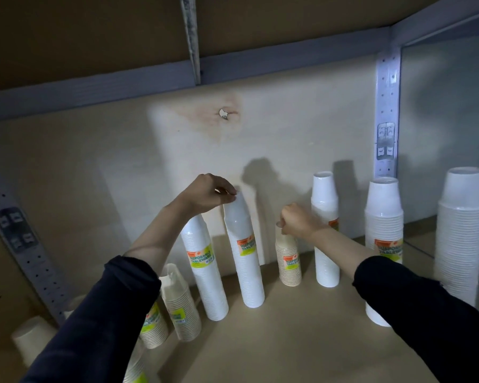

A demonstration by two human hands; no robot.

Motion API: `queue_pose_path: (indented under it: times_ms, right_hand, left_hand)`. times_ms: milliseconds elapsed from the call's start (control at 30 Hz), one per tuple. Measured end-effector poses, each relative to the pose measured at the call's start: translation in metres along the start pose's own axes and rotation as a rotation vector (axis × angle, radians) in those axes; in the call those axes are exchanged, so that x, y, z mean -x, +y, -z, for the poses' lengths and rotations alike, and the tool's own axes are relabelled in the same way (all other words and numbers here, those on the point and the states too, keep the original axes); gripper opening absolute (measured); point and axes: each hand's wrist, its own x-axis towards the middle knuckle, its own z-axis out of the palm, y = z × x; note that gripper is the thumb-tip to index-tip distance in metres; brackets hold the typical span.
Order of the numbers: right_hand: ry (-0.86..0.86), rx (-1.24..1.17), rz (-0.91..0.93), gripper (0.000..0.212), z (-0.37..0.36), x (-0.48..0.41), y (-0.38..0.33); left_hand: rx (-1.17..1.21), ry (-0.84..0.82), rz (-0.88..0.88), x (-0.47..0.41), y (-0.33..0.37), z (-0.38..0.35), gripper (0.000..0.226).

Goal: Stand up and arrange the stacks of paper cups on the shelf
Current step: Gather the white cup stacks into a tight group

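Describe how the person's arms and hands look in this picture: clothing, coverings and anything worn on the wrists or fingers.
Both arms wear plain, dark long sleeves. The left sleeve and the right sleeve each end partway along the forearm, leaving the rest uncovered. The left hand and the right hand are bare: no gloves, and no watch, bracelet or ring shows.

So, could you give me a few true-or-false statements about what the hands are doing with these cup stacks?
1. The left hand pinches the top of the tall white paper-cup stack. True.
2. The right hand lies flat on the tan shelf board. False: it grips the top of the short beige paper-cup stack.
3. The tall white stack lies on its side. False: it stands upright.
4. Both arms wear dark sleeves. True.
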Motion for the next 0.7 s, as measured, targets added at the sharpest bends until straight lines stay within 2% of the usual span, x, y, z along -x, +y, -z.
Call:
queue_pose_path:
  times_ms: [167,433,700]
  right_hand:
    - [0.027,0.018,-0.005,0.025,-0.005,0.005,-0.006]
    - [0.039,0.072,0.0,0.026,-0.005,0.015,-0.012]
    - [0.076,0.1,-0.063,0.036,0.028,0.046,-0.022]
  left_hand:
    - [-0.045,0.073,-0.002,-0.001,0.009,-0.012,0.023]
    - [-0.07,0.073,-0.015,0.003,0.008,-0.008,0.022]
    - [-0.12,0.103,-0.049,0.017,0.025,-0.012,0.026]
